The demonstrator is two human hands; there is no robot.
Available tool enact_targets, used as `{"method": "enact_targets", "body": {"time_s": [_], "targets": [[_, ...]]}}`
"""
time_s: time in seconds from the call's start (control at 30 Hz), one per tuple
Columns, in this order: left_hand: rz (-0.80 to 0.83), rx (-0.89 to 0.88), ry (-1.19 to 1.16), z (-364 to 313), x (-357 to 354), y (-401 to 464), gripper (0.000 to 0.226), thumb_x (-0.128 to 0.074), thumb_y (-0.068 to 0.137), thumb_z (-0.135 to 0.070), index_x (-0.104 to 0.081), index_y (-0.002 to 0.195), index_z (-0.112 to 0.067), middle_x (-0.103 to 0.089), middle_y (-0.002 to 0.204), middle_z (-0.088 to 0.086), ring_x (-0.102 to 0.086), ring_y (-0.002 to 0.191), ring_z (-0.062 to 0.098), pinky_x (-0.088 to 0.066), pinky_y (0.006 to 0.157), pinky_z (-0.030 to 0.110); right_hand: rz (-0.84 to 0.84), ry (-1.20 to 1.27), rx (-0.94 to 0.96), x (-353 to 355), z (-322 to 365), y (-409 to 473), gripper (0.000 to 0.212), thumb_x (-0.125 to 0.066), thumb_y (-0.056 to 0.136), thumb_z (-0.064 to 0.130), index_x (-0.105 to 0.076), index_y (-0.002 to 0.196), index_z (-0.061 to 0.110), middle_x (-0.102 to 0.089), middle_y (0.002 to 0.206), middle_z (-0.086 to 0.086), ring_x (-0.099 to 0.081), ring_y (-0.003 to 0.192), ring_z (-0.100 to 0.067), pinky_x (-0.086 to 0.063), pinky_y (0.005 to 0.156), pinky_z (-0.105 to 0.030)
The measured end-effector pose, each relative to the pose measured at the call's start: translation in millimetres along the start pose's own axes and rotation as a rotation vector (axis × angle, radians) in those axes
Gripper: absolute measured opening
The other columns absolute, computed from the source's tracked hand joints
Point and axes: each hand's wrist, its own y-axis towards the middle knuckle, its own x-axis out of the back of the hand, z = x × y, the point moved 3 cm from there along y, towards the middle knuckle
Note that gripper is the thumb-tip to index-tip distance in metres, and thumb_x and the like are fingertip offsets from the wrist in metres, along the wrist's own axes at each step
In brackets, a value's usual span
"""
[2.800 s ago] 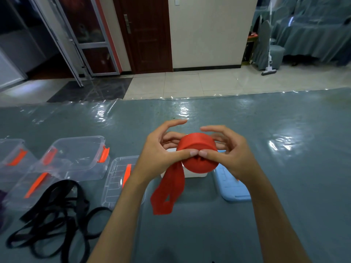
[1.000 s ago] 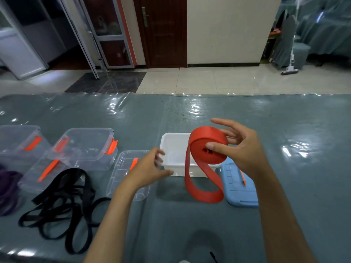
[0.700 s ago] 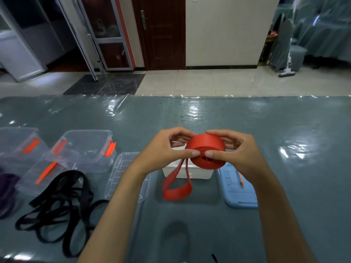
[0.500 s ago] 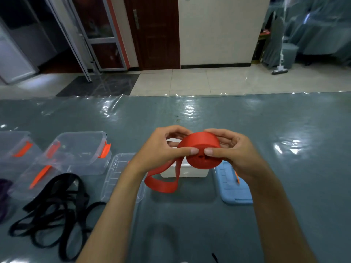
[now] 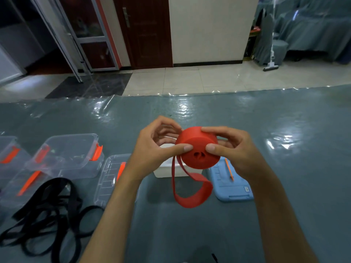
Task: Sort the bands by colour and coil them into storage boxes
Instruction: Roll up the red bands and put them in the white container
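I hold a red band (image 5: 198, 149) rolled into a thick coil above the table, both thumbs pressed on its near face. My left hand (image 5: 153, 149) grips the coil's left side and my right hand (image 5: 229, 149) grips its right side with fingers over the top. A loose loop of the red band hangs below the coil. Behind and under it stands a white storage box (image 5: 167, 171), partly hidden. Its blue lid (image 5: 231, 183) lies flat to the right. A tangle of black bands (image 5: 47, 209) lies at the lower left.
Clear plastic boxes with orange latches (image 5: 70, 154) stand at the left, one clear lid (image 5: 112, 177) lying flat beside them. The table (image 5: 284, 130) is covered in shiny grey-blue plastic. Tiled floor and a dark door lie beyond the far edge.
The coil has grown as both hands kept winding. The hanging loop swung from the left to below and right of the coil, and my left hand returned to the coil after briefly letting go.
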Motion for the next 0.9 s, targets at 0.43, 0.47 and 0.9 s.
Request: {"method": "enact_targets", "body": {"time_s": [0.43,0.47,0.9], "targets": [[-0.104,0.017,-0.034,16,-4,-6,0.027,-0.088,0.079,-0.02,-0.079,0.103,-0.03,-0.078,0.108,0.003,-0.074,0.108,0.02,-0.059,0.09,0.028,-0.129,-0.109,0.034,-2,-16,0,0.035,-0.092,0.072,0.022,-0.066,0.094,0.031,-0.075,0.107,-0.012,-0.077,0.099,-0.029,-0.063,0.078,-0.036],[-0.107,0.021,-0.046,19,-3,-7,0.026,-0.088,0.08,-0.018,-0.08,0.103,-0.028,-0.078,0.11,0.004,-0.074,0.109,0.02,-0.059,0.09,0.027,-0.116,-0.109,0.043,-5,-17,0,0.036,-0.09,0.076,0.019,-0.067,0.102,0.03,-0.076,0.106,-0.009,-0.078,0.099,-0.029,-0.064,0.076,-0.037],[-0.095,0.078,-0.033,31,5,-22,0.036,-0.091,0.079,-0.02,-0.079,0.113,-0.02,-0.077,0.116,0.01,-0.075,0.11,0.024,-0.06,0.089,0.03,-0.039,-0.119,-0.011,-14,-25,3,0.062,-0.094,0.075,0.036,-0.063,0.128,0.031,-0.077,0.112,-0.014,-0.077,0.101,-0.034,-0.065,0.08,-0.045]]}}
